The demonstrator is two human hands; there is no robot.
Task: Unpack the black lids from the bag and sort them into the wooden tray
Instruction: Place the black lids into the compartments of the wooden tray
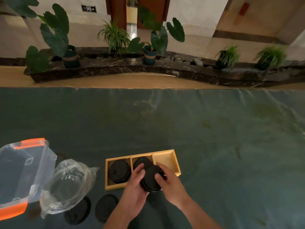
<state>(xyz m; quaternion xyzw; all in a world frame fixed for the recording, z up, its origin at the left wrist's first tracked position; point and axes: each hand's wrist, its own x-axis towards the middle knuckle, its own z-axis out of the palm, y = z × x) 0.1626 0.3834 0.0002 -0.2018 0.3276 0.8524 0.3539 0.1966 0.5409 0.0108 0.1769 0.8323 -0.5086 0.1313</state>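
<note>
Gripping black lids (152,178) over wooden tray (142,156): left hand (134,187); right hand (166,180)

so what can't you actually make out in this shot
All in the head view:
- How many lids the hands hold: the left hand and right hand cover the stack's edges.
- Middle slot of the wooden tray: the hands hide most of it.
- Contents of the plastic bag: crinkled film and glare blur the dark shapes inside.
- Clear box: cut off by the left edge.
</note>
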